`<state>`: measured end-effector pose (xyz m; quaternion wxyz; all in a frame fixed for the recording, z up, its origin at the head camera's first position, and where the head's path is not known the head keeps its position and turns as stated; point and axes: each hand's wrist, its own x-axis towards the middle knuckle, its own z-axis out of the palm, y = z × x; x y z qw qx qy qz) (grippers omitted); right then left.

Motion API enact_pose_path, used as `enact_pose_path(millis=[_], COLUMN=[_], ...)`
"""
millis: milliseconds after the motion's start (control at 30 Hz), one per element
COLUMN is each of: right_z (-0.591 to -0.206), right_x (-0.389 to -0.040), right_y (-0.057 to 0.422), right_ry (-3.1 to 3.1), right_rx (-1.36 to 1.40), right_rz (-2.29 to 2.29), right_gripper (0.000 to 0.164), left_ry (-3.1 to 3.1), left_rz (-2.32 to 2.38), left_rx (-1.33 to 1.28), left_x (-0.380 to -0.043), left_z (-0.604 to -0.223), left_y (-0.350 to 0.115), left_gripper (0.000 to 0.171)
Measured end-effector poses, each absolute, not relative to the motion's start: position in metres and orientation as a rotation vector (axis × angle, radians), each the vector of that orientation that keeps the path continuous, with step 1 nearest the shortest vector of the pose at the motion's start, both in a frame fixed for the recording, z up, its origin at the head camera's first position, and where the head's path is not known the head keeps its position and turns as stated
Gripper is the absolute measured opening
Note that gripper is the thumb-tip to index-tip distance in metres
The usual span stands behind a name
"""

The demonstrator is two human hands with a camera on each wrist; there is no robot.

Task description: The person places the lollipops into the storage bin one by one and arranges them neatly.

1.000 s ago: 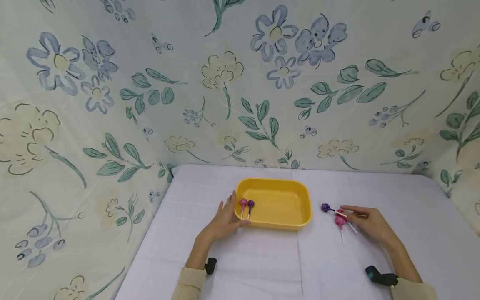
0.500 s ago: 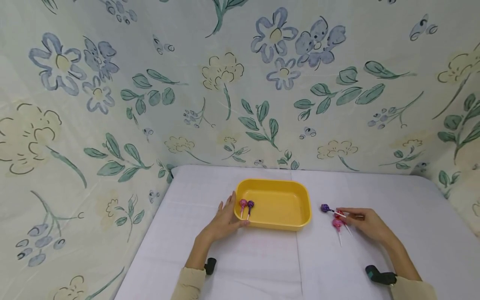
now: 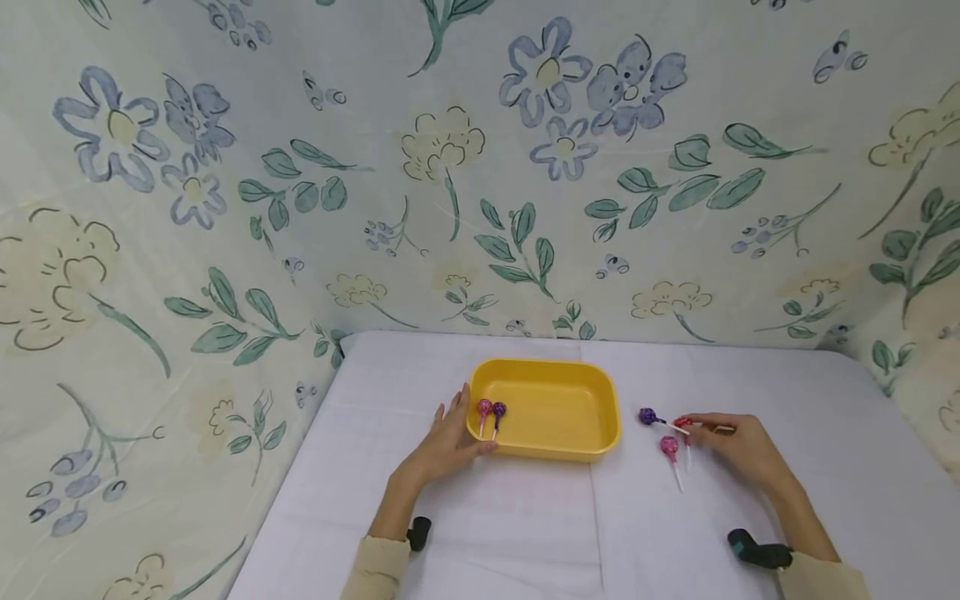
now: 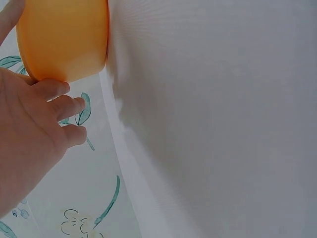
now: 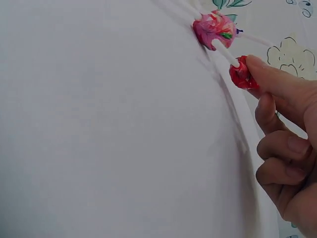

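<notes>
My left hand [image 3: 446, 443] grips the left end of a yellow tray [image 3: 558, 412], thumb at its front rim and fingers along the side. Inside the tray's left end lie a pink lollipop [image 3: 484, 407] and a purple lollipop [image 3: 499, 409]. To the right of the tray, my right hand [image 3: 738, 443] pinches a red lollipop [image 5: 241, 75] by its head between thumb and forefinger. A second pink lollipop [image 3: 669, 446] lies just in front of it, stick toward me. Another purple lollipop [image 3: 647, 415] lies to the left, its white stick reaching toward my fingertips.
A white cloth [image 3: 517, 525] covers the table, with its far edge against a flowered curtain [image 3: 450, 208]. Each wrist carries a small black camera mount, one on the right forearm [image 3: 757, 550].
The red lollipop's stick has swung from pointing lower right to nearly straight toward me. The loose pink lollipop has shifted left and nearer, apart from the red one. My left hand stays on the tray.
</notes>
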<state>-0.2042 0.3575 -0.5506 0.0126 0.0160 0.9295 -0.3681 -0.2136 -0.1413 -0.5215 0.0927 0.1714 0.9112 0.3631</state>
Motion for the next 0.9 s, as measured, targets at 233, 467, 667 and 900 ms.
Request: enact_pose_path(millis=[233,467,667,900], right_z=[-0.531,-0.505,-0.495,-0.491], right_x=[-0.214,-0.235,-0.251,-0.265], right_y=[0.350,0.298,0.241,0.179], right_ry=[2.905,2.881,2.850,2.744], right_rx=[0.347,0.382,0.199,-0.065], right_rz=[-1.343,-1.540,-1.602,-1.637], right_gripper=[0.070,0.065,0.060,0.045], left_ry=[2.707,2.693,2.682,2.690], left_rz=[1.087,1.109,1.114,1.100], left_rx=[0.514,0.524,0.530,0.527], left_x=[-0.212,-0.213,-0.214,-0.215], left_z=[-0.522,-0.522,-0.524,-0.523], left_y=[-0.143,-0.143,-0.143,-0.144], left_gripper=[0.114,0.114,0.114,0.114])
